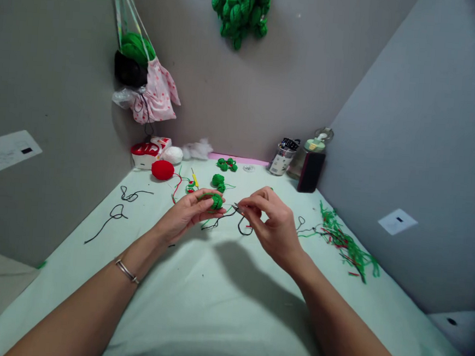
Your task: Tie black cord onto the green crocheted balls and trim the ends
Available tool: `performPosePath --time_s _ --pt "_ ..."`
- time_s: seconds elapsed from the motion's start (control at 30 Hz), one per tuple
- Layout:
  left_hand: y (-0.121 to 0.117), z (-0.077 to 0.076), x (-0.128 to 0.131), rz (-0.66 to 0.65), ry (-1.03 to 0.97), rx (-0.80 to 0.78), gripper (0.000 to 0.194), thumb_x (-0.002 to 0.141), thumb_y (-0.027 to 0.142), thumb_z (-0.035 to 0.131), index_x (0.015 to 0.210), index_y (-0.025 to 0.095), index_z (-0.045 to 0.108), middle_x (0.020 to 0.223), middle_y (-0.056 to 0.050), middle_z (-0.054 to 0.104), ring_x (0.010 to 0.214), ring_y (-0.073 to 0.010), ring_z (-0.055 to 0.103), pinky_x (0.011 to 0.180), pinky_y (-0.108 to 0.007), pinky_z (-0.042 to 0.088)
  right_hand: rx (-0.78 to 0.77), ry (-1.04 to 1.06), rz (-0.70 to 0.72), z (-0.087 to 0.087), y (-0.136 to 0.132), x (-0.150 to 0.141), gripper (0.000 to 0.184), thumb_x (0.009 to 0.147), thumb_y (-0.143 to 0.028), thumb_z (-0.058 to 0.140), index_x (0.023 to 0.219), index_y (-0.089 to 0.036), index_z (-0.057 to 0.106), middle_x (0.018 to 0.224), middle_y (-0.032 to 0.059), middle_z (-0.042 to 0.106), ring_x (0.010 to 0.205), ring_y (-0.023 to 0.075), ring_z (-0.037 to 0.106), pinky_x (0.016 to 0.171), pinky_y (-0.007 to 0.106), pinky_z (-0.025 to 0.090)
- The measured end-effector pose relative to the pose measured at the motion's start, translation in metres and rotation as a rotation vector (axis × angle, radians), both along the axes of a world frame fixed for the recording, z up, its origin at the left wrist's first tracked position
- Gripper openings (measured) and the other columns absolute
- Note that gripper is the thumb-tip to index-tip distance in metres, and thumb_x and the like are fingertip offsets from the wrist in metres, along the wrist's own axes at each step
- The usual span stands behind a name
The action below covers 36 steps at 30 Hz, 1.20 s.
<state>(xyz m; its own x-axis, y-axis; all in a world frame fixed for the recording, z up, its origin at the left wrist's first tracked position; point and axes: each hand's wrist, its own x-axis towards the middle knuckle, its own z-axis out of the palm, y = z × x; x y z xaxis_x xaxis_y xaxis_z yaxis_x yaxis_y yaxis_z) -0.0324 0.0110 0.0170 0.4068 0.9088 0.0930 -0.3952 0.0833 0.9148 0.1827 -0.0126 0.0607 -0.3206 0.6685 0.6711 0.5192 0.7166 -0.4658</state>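
Observation:
My left hand (191, 213) pinches a small green crocheted piece (216, 201) between thumb and fingers, above the middle of the table. Close to its right, my right hand (269, 219) is closed on a small dark pointed tool (237, 207), its tip directed at the crochet. The fingers cover most of this tool, so its exact kind is unclear. A black yarn strand (223, 218) runs between the two hands, and a loop of black yarn hangs under the right fingers. Just beyond the left hand lie more green crocheted pieces (218, 181) and a yellow-handled crochet hook (195, 179).
A red yarn ball (163, 170) and white stuffing (198, 149) lie at the back left. Black strands (113, 220) are on the left. Green and red scraps (349, 244) spread along the right wall. A pen cup (282, 158), bottle (314, 144) and dark phone-like slab (311, 173) stand at the back right.

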Motion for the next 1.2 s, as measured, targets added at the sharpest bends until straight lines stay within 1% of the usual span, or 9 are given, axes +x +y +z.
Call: performPosePath --time_s 0.13,0.23,0.4,0.5,0.67,0.83,0.93,1.03,1.2 --pt "-0.002 0.002 0.001 0.006 0.017 0.013 0.026 0.087 0.029 0.071 0.110 0.018 0.067 0.117 -0.007 0.067 0.100 -0.0221 0.070 0.105 -0.042 0.046 0.075 -0.065 -0.013 -0.007 -0.001 -0.003 0.017 0.096 -0.015 0.052 0.088 -0.019 0.066 0.079 0.0040 0.055 0.070 0.0139 0.051 0.064 0.027 0.041" --pt "-0.002 0.003 0.002 0.010 0.020 0.018 0.024 0.086 0.028 0.072 0.108 0.019 0.069 0.118 -0.007 0.066 0.099 -0.0216 0.070 0.105 -0.042 0.047 0.106 -0.089 -0.023 -0.009 0.000 -0.004 0.018 0.097 -0.016 0.051 0.088 -0.019 0.065 0.078 0.0041 0.055 0.070 0.0143 0.052 0.063 0.028 0.041" --pt "-0.002 0.003 0.003 0.010 0.024 0.022 0.024 0.086 0.028 0.071 0.108 0.020 0.069 0.112 -0.007 0.069 0.100 -0.0218 0.070 0.105 -0.043 0.046 0.129 -0.131 -0.045 -0.009 0.000 -0.005 0.020 0.098 -0.015 0.048 0.087 -0.019 0.064 0.078 0.0043 0.055 0.069 0.0141 0.052 0.062 0.027 0.041" --pt "-0.002 0.003 0.003 0.008 0.023 0.024 0.024 0.085 0.028 0.072 0.107 0.020 0.069 0.113 -0.007 0.069 0.101 -0.0221 0.070 0.105 -0.044 0.046 0.143 -0.143 -0.061 -0.008 0.000 -0.004 0.021 0.098 -0.015 0.047 0.086 -0.019 0.063 0.079 0.0044 0.055 0.069 0.0139 0.052 0.062 0.027 0.041" --pt "-0.002 0.002 0.003 0.005 0.024 0.019 0.022 0.084 0.026 0.073 0.105 0.020 0.070 0.113 -0.005 0.069 0.101 -0.0214 0.070 0.107 -0.043 0.045 0.118 -0.134 -0.027 -0.009 0.000 -0.003 0.020 0.097 -0.013 0.048 0.086 -0.018 0.063 0.078 0.0038 0.054 0.069 0.0134 0.050 0.064 0.027 0.040" --pt "-0.001 0.001 0.003 -0.008 0.016 0.020 0.023 0.083 0.025 0.075 0.105 0.019 0.070 0.109 -0.006 0.071 0.102 -0.0223 0.070 0.108 -0.045 0.043 -0.025 -0.081 0.035 -0.008 0.001 -0.002 0.018 0.096 -0.014 0.051 0.084 -0.019 0.064 0.078 0.0030 0.054 0.069 0.0131 0.049 0.063 0.027 0.039" --pt "-0.002 0.001 0.003 -0.032 0.014 0.020 0.025 0.083 0.025 0.075 0.106 0.018 0.069 0.105 -0.006 0.073 0.103 -0.0215 0.070 0.110 -0.044 0.041 -0.157 0.006 0.056 -0.008 0.003 -0.002 0.015 0.093 -0.017 0.055 0.084 -0.019 0.066 0.078 0.0023 0.054 0.067 0.0124 0.049 0.061 0.026 0.039" --pt "-0.003 0.002 0.004 -0.046 -0.009 0.008 0.026 0.083 0.024 0.075 0.107 0.018 0.068 0.105 -0.006 0.074 0.105 -0.0203 0.069 0.111 -0.043 0.040 -0.355 0.158 0.090 -0.009 0.007 -0.003 0.013 0.090 -0.025 0.062 0.081 -0.018 0.068 0.077 0.0018 0.055 0.066 0.0121 0.049 0.060 0.026 0.038" --pt "-0.005 0.000 0.005 -0.071 -0.036 0.018 0.022 0.085 0.023 0.073 0.106 0.019 0.067 0.116 -0.007 0.071 0.108 -0.0190 0.068 0.112 -0.041 0.040 -0.766 0.411 0.216 -0.015 0.018 -0.004 0.023 0.079 -0.039 0.073 0.078 -0.016 0.068 0.072 0.0008 0.060 0.060 0.0100 0.042 0.055 0.025 0.032"
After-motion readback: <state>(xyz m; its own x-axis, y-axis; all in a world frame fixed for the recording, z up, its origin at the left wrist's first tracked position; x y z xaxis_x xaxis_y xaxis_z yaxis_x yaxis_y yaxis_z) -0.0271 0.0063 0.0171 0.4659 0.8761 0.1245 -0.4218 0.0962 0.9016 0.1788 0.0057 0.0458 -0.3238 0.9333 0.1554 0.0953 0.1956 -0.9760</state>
